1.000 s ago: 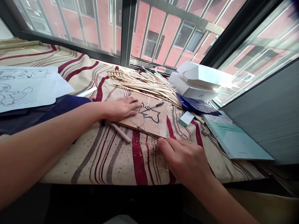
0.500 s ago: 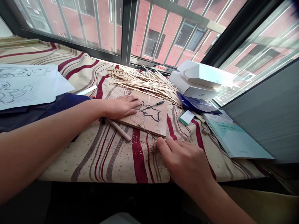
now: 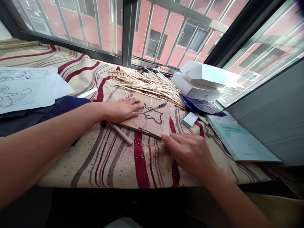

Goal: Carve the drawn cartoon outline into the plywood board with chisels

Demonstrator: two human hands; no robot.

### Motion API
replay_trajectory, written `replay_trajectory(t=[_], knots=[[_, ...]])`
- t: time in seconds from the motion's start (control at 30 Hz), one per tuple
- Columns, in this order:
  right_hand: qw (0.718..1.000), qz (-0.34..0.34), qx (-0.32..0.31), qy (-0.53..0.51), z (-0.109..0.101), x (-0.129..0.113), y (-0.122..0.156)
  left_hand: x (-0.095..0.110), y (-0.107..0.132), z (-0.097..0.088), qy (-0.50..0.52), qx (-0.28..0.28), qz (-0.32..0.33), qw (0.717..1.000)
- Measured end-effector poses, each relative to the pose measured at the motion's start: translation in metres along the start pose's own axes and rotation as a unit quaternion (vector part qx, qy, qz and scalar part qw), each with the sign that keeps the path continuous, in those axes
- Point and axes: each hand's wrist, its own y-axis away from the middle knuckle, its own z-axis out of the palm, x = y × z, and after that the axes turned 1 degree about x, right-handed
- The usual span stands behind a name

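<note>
Clock frame: 12 o'clock points at the window, measured from the board.

Left hand point(image 3: 122, 110): lying flat and open, fingers spread a little, palm down on the left part of the board, at 9 o'clock.

Right hand point(image 3: 187, 155): at 4 o'clock, fingers extended and close together, fingertips touching the board's lower right corner. Nothing held shows, but I cannot tell whether something thin lies hidden in the fingers.

Task's thing: a thin plywood board point(image 3: 155, 130), tilted on the cloth in the middle of the view, under the left hand, with a black-lined outline drawing point(image 3: 152, 115) across it.

On the board: a black marker pen point(image 3: 158, 107) lying at 1 o'clock, its tip end over the drawing.

Just beside the board: a pale wooden rod point(image 3: 120, 133) at 8 o'clock, near a small red object point(image 3: 103, 123) by the left wrist.

Farther out, 11 to 1 o'clock: a heap of thin wooden sticks point(image 3: 149, 84), touching the board's top edge, and a small stick lattice point(image 3: 116, 75) at its left end.

Farther out, 2 to 4 o'clock: a white ZTE box point(image 3: 196, 91) with a white carton point(image 3: 206, 74) on top, a blue plastic packet point(image 3: 199, 106), a small white-and-green card point(image 3: 189, 119), and a teal-and-white book point(image 3: 239, 142).

Farther out, 9 to 10 o'clock: a printed cartoon sheet point(image 3: 23, 87) over a dark blue sheet point(image 3: 40, 115).

Underneath: a cream cloth with red and brown stripes point(image 3: 147, 167), flecked with dark specks, covering the table.

Beyond: a barred window point(image 3: 129, 31) facing a red brick building point(image 3: 154, 22).
</note>
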Motion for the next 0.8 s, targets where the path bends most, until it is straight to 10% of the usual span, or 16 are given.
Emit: replay_trajectory(t=[0.8], knots=[[0.998,0.046,-0.016,0.039,-0.009,-0.024,-0.002,-0.001,0.000,0.001,0.002,0.003,-0.007,1.000]])
